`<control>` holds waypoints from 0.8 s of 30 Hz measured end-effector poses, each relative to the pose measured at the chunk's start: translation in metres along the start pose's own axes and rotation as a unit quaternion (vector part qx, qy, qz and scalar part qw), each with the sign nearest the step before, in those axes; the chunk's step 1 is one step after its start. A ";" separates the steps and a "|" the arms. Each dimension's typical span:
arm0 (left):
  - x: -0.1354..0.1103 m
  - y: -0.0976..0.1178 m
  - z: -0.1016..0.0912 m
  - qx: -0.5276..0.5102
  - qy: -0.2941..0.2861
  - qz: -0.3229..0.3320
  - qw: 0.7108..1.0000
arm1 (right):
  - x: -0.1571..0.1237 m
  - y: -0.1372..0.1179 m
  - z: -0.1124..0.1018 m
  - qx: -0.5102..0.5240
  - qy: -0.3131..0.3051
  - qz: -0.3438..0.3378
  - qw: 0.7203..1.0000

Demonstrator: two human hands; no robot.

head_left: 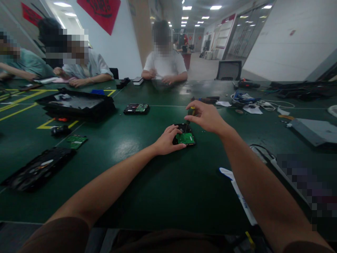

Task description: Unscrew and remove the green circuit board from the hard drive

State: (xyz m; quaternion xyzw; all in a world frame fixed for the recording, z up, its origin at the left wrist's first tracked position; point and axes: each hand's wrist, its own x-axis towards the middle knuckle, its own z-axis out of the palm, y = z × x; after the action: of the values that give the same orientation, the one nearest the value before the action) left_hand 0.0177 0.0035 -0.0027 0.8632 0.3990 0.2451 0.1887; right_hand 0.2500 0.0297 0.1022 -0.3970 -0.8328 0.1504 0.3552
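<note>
A black hard drive (183, 129) with a green circuit board (185, 138) lies flat on the green table (158, 189), circuit board up. My left hand (168, 141) grips its left side, fingers over the far part and thumb along the near edge. Above the drive, my right hand (204, 116) pinches a screwdriver (191, 111) by its yellow and black handle. The thin shaft points down at the drive; I cannot make out whether its tip sits in a screw.
Another hard drive (136, 108) lies farther back. To the left are a black tray (79, 102), a loose circuit board (77, 141) and a black casing (39, 168). Cables (273, 103) and a grey metal box (313, 131) are on the right. A person (164, 66) sits opposite.
</note>
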 end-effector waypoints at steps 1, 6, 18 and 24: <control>0.000 0.000 0.000 -0.001 0.000 -0.001 1.000 | 0.000 -0.001 -0.001 -0.019 0.000 -0.006 1.000; 0.000 0.000 0.000 -0.002 0.001 -0.001 1.000 | 0.001 -0.006 -0.002 -0.069 0.002 -0.018 0.997; 0.001 -0.004 0.005 0.005 0.015 0.013 1.000 | -0.001 -0.012 -0.001 0.008 -0.027 0.013 1.000; 0.001 -0.005 0.004 0.005 0.010 0.003 1.000 | 0.001 -0.013 -0.001 0.116 -0.049 0.048 0.991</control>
State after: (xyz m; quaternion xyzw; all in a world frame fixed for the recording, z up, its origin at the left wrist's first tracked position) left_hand 0.0175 0.0062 -0.0082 0.8630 0.3990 0.2525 0.1796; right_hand 0.2430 0.0224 0.1107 -0.3850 -0.8060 0.2820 0.3502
